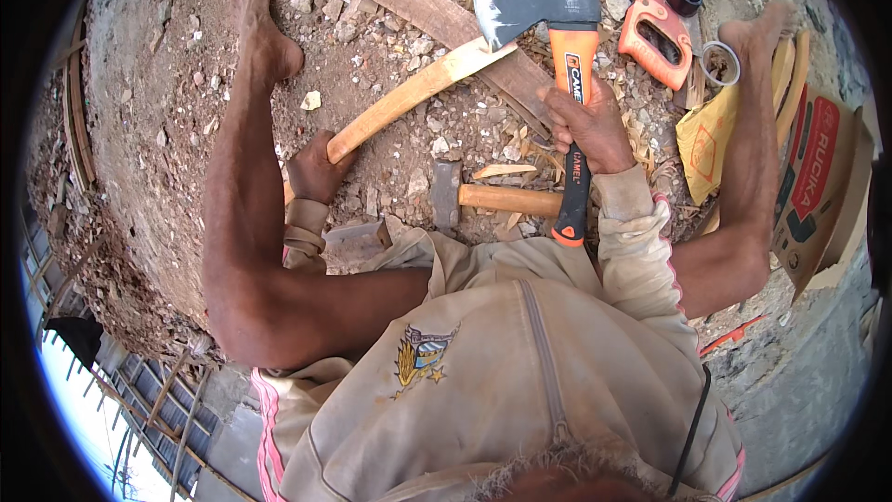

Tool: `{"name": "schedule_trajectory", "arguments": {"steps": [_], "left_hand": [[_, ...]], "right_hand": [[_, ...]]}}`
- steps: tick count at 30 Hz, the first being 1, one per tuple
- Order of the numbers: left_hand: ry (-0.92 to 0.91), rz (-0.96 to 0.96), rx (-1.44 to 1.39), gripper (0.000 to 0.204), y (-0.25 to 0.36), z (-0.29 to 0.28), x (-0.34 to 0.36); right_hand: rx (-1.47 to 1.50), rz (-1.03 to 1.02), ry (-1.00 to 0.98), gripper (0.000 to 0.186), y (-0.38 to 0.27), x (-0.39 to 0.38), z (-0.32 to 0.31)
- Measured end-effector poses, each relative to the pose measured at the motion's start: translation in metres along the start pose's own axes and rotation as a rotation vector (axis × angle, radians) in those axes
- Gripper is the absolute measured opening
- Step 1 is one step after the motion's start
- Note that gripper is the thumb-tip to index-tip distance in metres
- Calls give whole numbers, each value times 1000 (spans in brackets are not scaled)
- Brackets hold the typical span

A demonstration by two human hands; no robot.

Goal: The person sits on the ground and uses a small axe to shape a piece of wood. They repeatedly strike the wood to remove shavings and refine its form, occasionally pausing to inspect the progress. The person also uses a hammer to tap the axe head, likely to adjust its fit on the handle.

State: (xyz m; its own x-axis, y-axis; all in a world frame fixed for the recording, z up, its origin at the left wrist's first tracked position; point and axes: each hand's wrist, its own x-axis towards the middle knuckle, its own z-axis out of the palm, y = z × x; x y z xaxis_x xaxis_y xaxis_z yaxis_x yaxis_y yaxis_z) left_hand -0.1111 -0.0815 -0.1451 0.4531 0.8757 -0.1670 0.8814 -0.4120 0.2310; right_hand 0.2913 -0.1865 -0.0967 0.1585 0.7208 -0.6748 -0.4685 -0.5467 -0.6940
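While wooden stick (409,98) lay slanted on gravel ground (186,65), left hand (316,167) clenched its near end; right hand (595,125) gripped hatchet (562,56) mid-handle, blade at stick's far tip. Stick looked stiff, light; hatchet head-heavy. Hammer (492,197), saw handle (655,37) nearby.

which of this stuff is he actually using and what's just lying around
In use:
- hatchet, gripped by the right hand
- pale wooden stick, held by the left hand, blade on its far end

Lying about:
- hammer
- orange-handled saw
- tape roll
- cardboard box
- yellow bag
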Motion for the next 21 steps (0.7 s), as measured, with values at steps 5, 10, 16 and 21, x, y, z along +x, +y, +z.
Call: {"name": "schedule_trajectory", "arguments": {"steps": [5,10,16,21], "left_hand": [[67,15,-38,35,3,-2,-2],[41,19,-38,34,3,-4,3],[69,19,17,34,-1,1,-2],[14,-8,-21,31,-4,0,-1]], "right_hand": [[72,-166,65,17,-36,-5,-11],[107,-213,123,18,-24,-1,-3],[52,-141,96,17,-21,-11,-6],[205,-263,170,13,-30,-2,-15]]}}
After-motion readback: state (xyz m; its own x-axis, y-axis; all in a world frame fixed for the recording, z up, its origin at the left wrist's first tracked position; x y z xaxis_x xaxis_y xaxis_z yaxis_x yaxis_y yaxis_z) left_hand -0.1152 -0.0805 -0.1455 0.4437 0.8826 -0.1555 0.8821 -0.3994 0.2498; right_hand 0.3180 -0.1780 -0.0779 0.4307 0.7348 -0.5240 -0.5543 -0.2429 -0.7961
